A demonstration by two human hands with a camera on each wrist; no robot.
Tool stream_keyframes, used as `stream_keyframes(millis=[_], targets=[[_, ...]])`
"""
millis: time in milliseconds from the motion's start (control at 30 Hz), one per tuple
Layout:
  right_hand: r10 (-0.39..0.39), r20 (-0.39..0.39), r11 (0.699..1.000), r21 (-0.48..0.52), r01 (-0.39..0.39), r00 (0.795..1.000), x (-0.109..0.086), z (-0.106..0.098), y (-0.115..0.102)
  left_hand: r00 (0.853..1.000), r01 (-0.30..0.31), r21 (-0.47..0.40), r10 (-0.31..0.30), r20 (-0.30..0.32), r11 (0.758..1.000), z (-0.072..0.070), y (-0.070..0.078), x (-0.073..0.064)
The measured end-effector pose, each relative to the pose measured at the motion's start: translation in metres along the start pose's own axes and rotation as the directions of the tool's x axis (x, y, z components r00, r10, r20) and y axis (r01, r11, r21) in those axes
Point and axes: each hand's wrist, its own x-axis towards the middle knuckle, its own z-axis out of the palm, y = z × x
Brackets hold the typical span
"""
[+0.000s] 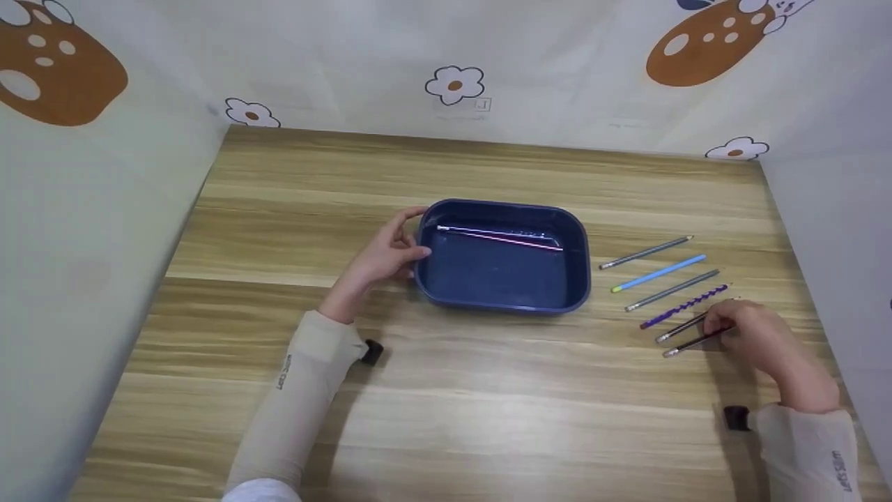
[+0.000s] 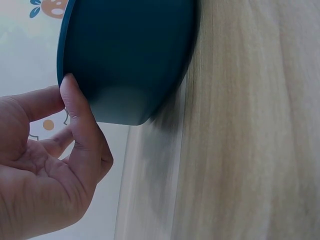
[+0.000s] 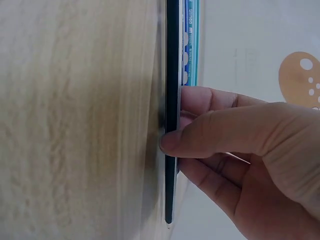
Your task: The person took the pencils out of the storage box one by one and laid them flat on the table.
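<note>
A dark blue plastic bin (image 1: 495, 279) stands on the wooden table, one thin pinkish pencil (image 1: 502, 238) lying inside it along the far wall. My left hand (image 1: 382, 256) grips the bin's left rim, as the left wrist view confirms, thumb (image 2: 77, 102) on one side of the wall. Right of the bin several pencils lie slanted in a row. At the row's near end my right hand (image 1: 759, 338) pinches a black pencil (image 3: 171, 60) between thumb and fingers, close over the table. Another dark pencil (image 1: 679, 328) lies just beyond, partly hidden by that hand.
Farther up the row are a purple spiral-patterned pencil (image 1: 683, 307), a grey pencil (image 1: 672, 290), a bright blue pencil (image 1: 662, 272) and another grey pencil (image 1: 644, 253). A pale patterned curtain (image 1: 348, 70) borders the table (image 1: 488, 411) at the back and sides.
</note>
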Motion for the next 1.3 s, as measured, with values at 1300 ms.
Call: stream_keyframes(millis=[1300], targets=[[0.012,-0.218,1.0,0.001,-0.012,0.976,0.004,-0.011,-0.006,1.0,0.008,0.013,-0.008,0.006,1.0,-0.001,-0.001,0.002]])
